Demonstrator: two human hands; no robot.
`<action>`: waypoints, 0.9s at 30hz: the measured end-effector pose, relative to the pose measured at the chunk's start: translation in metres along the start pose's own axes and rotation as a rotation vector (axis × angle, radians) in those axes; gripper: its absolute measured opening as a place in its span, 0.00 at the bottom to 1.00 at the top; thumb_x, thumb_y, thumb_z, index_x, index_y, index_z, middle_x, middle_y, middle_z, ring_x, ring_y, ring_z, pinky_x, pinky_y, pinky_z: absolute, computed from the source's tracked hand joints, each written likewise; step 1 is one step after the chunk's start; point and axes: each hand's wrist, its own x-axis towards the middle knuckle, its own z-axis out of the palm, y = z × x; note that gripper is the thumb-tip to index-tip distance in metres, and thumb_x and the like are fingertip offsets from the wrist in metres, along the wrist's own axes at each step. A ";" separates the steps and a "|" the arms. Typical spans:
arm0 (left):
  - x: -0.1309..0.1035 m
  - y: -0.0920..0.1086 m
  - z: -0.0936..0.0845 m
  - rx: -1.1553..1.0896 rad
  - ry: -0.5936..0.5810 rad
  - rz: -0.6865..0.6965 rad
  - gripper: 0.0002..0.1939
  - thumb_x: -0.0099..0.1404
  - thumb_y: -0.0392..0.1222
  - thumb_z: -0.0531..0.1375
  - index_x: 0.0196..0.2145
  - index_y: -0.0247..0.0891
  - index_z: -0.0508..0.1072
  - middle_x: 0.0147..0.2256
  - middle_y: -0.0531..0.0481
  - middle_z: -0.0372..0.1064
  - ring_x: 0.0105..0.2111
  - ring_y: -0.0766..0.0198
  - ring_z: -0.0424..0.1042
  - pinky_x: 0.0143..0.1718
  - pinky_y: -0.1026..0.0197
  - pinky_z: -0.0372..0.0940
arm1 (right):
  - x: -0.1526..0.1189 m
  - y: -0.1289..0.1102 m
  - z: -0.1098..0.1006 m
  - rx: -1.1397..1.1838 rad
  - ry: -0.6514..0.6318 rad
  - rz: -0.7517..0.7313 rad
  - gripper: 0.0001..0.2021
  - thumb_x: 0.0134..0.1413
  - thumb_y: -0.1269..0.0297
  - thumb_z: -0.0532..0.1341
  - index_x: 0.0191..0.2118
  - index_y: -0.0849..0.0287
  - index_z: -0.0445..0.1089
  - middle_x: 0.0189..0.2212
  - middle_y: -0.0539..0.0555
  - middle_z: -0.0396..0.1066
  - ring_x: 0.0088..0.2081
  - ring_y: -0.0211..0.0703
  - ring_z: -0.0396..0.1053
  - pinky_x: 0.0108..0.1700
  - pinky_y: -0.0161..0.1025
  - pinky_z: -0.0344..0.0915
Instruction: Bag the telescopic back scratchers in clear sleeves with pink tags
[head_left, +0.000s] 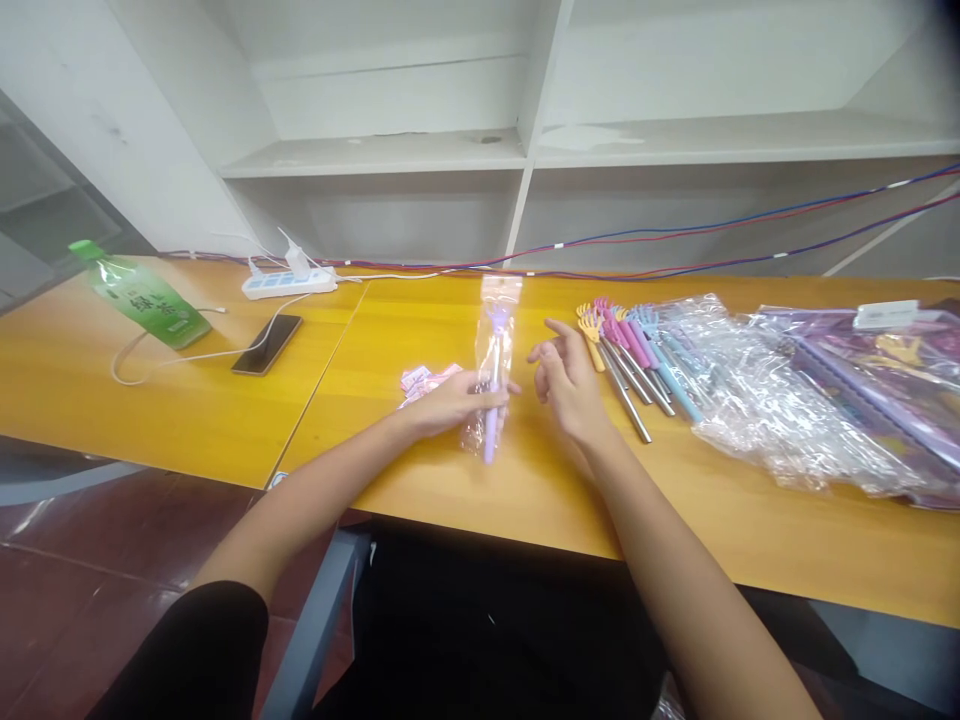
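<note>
My left hand [459, 399] is closed around a purple back scratcher [490, 430], which stands inside a clear plastic bag [501, 292] with its claw end toward the shelf. To the right, my right hand [566, 380] is apart from the bag, fingers spread and holding nothing. Small pink-and-white printed pieces [426, 381] lie on the table beside my left hand, partly hidden by it. Just beyond my right hand rests a pile of back scratchers [637, 350] in yellow, pink, purple and blue, with metal rods.
Clear plastic bags [750, 380] are heaped on the right, by packed purple bags [877, 370]. At left stand a power strip [289, 283], a phone [268, 345] and a tilted green bottle [150, 300]. Cables [600, 240] run along the white shelf [390, 155] behind the table.
</note>
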 end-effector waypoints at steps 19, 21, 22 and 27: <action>0.010 -0.010 -0.007 0.056 0.357 0.207 0.34 0.67 0.55 0.71 0.64 0.40 0.66 0.41 0.49 0.77 0.35 0.65 0.76 0.38 0.63 0.68 | -0.002 -0.016 0.008 0.372 -0.319 0.365 0.28 0.52 0.41 0.76 0.46 0.55 0.67 0.32 0.48 0.74 0.24 0.35 0.69 0.23 0.35 0.67; 0.010 -0.009 -0.008 0.106 0.394 0.240 0.36 0.67 0.51 0.71 0.67 0.42 0.64 0.39 0.53 0.75 0.31 0.68 0.74 0.36 0.65 0.66 | -0.004 -0.019 0.009 0.350 -0.369 0.368 0.26 0.55 0.43 0.75 0.45 0.55 0.67 0.31 0.48 0.74 0.24 0.36 0.70 0.24 0.36 0.69; 0.009 -0.008 -0.008 0.134 0.394 0.242 0.36 0.67 0.49 0.71 0.67 0.43 0.63 0.38 0.54 0.74 0.30 0.69 0.73 0.35 0.65 0.66 | -0.005 -0.019 0.009 0.340 -0.390 0.363 0.25 0.56 0.42 0.74 0.44 0.56 0.67 0.31 0.48 0.73 0.24 0.36 0.71 0.24 0.36 0.70; 0.004 -0.003 0.001 0.239 0.389 0.237 0.33 0.69 0.45 0.68 0.68 0.45 0.65 0.39 0.54 0.73 0.27 0.71 0.69 0.32 0.66 0.63 | -0.004 -0.006 0.010 0.213 -0.266 0.258 0.28 0.58 0.37 0.70 0.47 0.54 0.64 0.40 0.53 0.75 0.26 0.38 0.72 0.23 0.39 0.71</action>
